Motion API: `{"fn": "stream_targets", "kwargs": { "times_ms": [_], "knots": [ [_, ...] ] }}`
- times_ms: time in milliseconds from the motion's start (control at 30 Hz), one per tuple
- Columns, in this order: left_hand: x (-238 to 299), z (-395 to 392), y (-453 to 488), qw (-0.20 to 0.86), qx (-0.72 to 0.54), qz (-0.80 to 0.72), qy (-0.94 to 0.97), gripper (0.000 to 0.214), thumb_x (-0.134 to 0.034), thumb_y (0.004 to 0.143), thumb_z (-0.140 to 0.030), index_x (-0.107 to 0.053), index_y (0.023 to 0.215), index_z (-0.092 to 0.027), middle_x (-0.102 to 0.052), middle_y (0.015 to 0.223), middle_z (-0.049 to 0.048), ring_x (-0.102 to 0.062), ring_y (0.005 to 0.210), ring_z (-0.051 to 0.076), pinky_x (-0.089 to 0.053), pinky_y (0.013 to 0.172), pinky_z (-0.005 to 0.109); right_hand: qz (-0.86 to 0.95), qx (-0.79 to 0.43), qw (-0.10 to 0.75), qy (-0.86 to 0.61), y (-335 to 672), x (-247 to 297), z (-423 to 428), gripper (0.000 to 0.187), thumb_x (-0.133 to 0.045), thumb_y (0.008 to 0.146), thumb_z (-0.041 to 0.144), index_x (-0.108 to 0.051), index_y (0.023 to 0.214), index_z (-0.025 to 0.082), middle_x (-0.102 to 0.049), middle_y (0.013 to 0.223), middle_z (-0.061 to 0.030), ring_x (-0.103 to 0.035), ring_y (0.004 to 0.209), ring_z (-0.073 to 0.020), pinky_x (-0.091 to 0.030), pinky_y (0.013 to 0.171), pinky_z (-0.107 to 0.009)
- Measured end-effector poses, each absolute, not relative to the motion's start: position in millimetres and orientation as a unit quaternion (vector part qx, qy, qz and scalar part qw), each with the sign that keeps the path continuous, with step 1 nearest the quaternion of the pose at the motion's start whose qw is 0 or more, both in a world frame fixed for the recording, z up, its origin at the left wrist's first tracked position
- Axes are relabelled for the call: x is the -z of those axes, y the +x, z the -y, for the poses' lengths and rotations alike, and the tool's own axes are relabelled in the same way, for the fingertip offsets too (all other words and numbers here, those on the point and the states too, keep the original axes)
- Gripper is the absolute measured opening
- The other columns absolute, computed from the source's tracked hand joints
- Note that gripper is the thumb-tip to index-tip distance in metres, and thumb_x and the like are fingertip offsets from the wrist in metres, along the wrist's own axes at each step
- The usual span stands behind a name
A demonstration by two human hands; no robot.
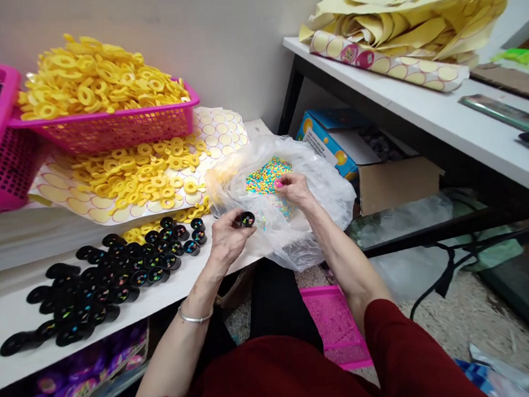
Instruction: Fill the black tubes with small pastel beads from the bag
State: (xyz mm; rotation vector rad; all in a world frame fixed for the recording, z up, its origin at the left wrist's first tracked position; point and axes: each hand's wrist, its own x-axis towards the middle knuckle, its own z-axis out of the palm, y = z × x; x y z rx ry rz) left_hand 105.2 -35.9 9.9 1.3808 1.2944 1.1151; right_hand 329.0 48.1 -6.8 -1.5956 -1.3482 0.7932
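My left hand (231,237) is closed around a small round black cup (247,219), its opening turned up toward me. Over the open plastic bag (329,196), my right hand (294,190) pinches a small pink piece (279,185) whose kind I cannot make out. Tiny blue, yellow and pink beads (265,177) lie heaped inside the bag, right beside my right fingertips. To the left of my left hand stand many black cups (157,274) in a cluster on the white table, and coloured bits show in many of them.
Yellow rings (146,172) lie on sticker sheets (225,128) behind the cups. More fill a pink basket (124,129). At right are a white table (405,112) with a sticker roll (392,67) and an open cardboard box (395,184). A pink tray (333,322) rests on the floor.
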Motion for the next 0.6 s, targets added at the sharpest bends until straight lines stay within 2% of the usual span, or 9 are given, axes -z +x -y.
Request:
{"fn": "stream_targets", "kwargs": {
  "times_ms": [67,167,233,300,400,467,533,600],
  "knots": [
    [-14.1,20.6,118.2,0.46,-0.436,-0.503,0.587,0.029,-0.07,0.053,-0.021,-0.07,0.081,-0.017,-0.066,0.073,-0.0021,-0.055,0.066,0.014,-0.046,0.068,0.028,0.497,-0.403,0.503,-0.581,331.6,2.2,-38.1,0.021,-0.067,0.051,0.032,-0.059,0.066,0.019,-0.057,0.064,0.0024,-0.05,0.063,-0.0132,-0.042,0.062,-0.028],
    [-14.6,1.4,139.0,0.45,-0.402,-0.488,0.631,0.025,-0.068,0.053,-0.019,-0.069,0.078,-0.018,-0.063,0.071,-0.0023,-0.057,0.07,0.016,-0.046,0.07,0.029,0.533,-0.425,0.505,-0.53,330.1,-14.4,-20.7,0.023,-0.072,0.053,0.032,-0.064,0.071,0.019,-0.062,0.071,0.0013,-0.054,0.069,-0.0145,-0.045,0.069,-0.03],
    [-13.0,-6.6,149.5,0.427,-0.381,-0.49,0.657,0.024,-0.068,0.055,-0.018,-0.069,0.078,-0.018,-0.062,0.071,-0.0023,-0.057,0.072,0.017,-0.046,0.071,0.029,0.615,-0.357,0.46,-0.531,325.7,-29.1,-9.9,0.015,-0.068,0.064,0.031,-0.066,0.073,0.02,-0.062,0.074,0.0002,-0.054,0.073,-0.0156,-0.044,0.073,-0.031],
    [-11.0,-10.2,155.1,0.406,-0.37,-0.496,0.672,0.024,-0.067,0.055,-0.018,-0.07,0.08,-0.018,-0.063,0.071,-0.0021,-0.056,0.073,0.017,-0.046,0.072,0.03,0.717,-0.228,0.376,-0.541,319.1,-42.9,-0.1,0.009,-0.06,0.076,0.025,-0.067,0.075,0.02,-0.064,0.079,-0.0024,-0.054,0.08,-0.0176,-0.043,0.076,-0.033],
    [-7.7,-9.8,155.8,0.398,-0.364,-0.501,0.677,0.028,-0.067,0.055,-0.016,-0.071,0.083,-0.018,-0.063,0.071,-0.0022,-0.057,0.073,0.018,-0.045,0.072,0.03,0.82,-0.015,0.21,-0.533,308.2,-56.4,12.7,0.022,-0.048,0.084,0.013,-0.069,0.078,0.02,-0.067,0.087,-0.0074,-0.051,0.089,-0.0215,-0.038,0.078,-0.035],
    [-5.3,-7.1,153.4,0.409,-0.367,-0.496,0.672,0.029,-0.067,0.055,-0.016,-0.071,0.083,-0.018,-0.062,0.071,-0.0029,-0.057,0.073,0.017,-0.045,0.071,0.029,0.839,0.07,0.138,-0.522,302.5,-59.0,19.0,0.026,-0.046,0.084,0.009,-0.07,0.083,0.02,-0.067,0.09,-0.0092,-0.049,0.091,-0.0232,-0.035,0.076,-0.036],
    [-3.1,-3.4,150.5,0.42,-0.38,-0.489,0.663,0.027,-0.069,0.055,-0.017,-0.071,0.082,-0.017,-0.061,0.07,-0.0037,-0.056,0.071,0.016,-0.044,0.07,0.028,0.841,0.107,0.124,-0.516,298.6,-57.3,23.1,0.027,-0.047,0.084,0.009,-0.071,0.086,0.02,-0.067,0.092,-0.0093,-0.049,0.091,-0.0239,-0.034,0.074,-0.036],
    [-1.7,0.9,147.1,0.426,-0.398,-0.484,0.654,0.026,-0.07,0.055,-0.017,-0.07,0.08,-0.017,-0.06,0.068,-0.0042,-0.055,0.07,0.015,-0.044,0.069,0.028,0.832,0.114,0.151,-0.521,295.7,-52.6,25.6,0.028,-0.047,0.085,0.01,-0.072,0.087,0.021,-0.067,0.092,-0.0089,-0.049,0.091,-0.024,-0.035,0.074,-0.036]
  ]
}}
